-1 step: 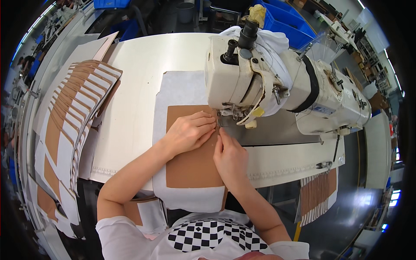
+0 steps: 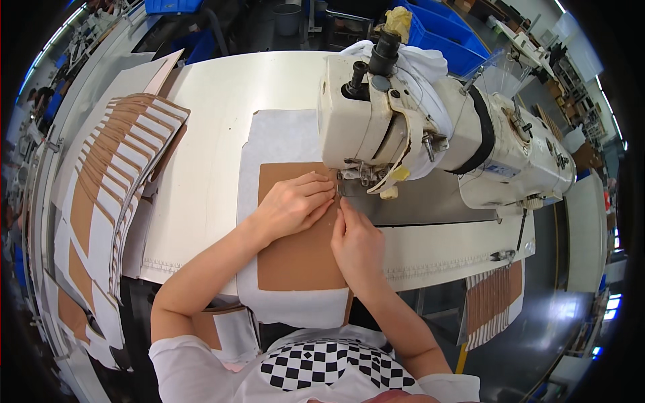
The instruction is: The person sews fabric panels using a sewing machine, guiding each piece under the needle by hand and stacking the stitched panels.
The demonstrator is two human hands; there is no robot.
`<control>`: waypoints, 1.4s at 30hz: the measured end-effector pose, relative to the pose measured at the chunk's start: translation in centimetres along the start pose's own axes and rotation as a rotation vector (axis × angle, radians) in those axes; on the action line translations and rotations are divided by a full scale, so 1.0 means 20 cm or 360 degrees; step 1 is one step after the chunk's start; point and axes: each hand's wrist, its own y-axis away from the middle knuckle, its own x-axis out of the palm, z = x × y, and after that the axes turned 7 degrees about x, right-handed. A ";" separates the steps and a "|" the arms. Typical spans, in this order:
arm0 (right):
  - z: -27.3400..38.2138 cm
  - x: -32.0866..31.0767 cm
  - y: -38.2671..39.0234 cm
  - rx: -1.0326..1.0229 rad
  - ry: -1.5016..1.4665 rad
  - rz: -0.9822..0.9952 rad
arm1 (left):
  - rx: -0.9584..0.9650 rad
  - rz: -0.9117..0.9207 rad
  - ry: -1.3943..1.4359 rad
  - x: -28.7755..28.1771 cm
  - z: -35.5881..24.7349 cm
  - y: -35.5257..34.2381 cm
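From across the table I could see a white short-sleeved shirt (image 2: 191, 373), a checkerboard (image 2: 295, 369) of black and white squares printed over its chest. The left sleeve (image 2: 176, 356) and right sleeve (image 2: 457, 387) were plain white; left hand (image 2: 293, 203) and right hand (image 2: 358, 250) were bare.

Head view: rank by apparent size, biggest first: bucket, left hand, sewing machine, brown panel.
1. Sewing machine
2. Brown panel, partly covered
3. Left hand
4. Bucket, though it sits farther away
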 end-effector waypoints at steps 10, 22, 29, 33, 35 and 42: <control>0.00 -0.01 -0.02 -0.0027 -0.0046 -0.0011 | -0.0031 0.0002 -0.0019 -0.01 -0.01 -0.01; 0.01 0.00 -0.04 -0.0011 0.0034 0.0027 | -0.0084 -0.0027 -0.0061 0.00 0.00 -0.03; -0.02 0.00 -0.01 0.0025 -0.0085 0.0018 | -0.0511 0.0288 -0.0090 -0.10 0.15 -0.14; 0.01 -0.01 0.00 -0.0003 -0.0061 0.0022 | -0.0508 0.0612 0.0414 -0.04 0.43 -0.29; 0.02 -0.01 0.00 0.0031 -0.0071 0.0030 | -0.0589 0.0864 0.0680 -0.02 0.47 -0.36; 0.01 -0.01 0.01 0.0022 0.0081 0.0089 | -0.0559 0.1065 0.0708 -0.04 0.50 -0.40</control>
